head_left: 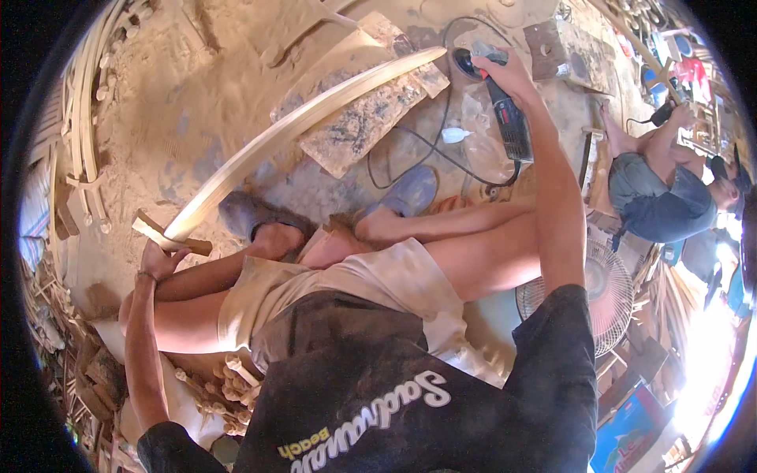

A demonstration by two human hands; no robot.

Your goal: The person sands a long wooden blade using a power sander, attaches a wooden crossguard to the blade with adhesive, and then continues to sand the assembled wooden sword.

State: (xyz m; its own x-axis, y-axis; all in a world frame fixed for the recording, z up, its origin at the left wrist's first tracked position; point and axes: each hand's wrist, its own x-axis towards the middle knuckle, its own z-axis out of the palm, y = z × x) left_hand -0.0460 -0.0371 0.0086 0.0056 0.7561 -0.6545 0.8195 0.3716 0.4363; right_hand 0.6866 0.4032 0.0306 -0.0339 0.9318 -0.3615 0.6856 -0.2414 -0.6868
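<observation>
My left hand (159, 262) is closed round the grip of a curved wooden sword (331, 98), just below its crossguard (171, 236). The pale blade slants up and away to the right across a worn board. In my right hand (514, 77) is an angle grinder (509, 122), held by its front end with the body hanging back toward me. Its round dark disc (465, 65) sits right by the blade's tip; whether they touch I cannot tell. Part of the grip is hidden by my left fingers.
Beneath the blade lies the scuffed board (347, 150) on dusty ground. The grinder's black cord (430, 142) loops near my sandalled feet. A clear plastic bag (477, 110) lies beside the grinder. A fan (607, 292) and another person (662, 189) are at right; wooden swords (83, 158) stand far left.
</observation>
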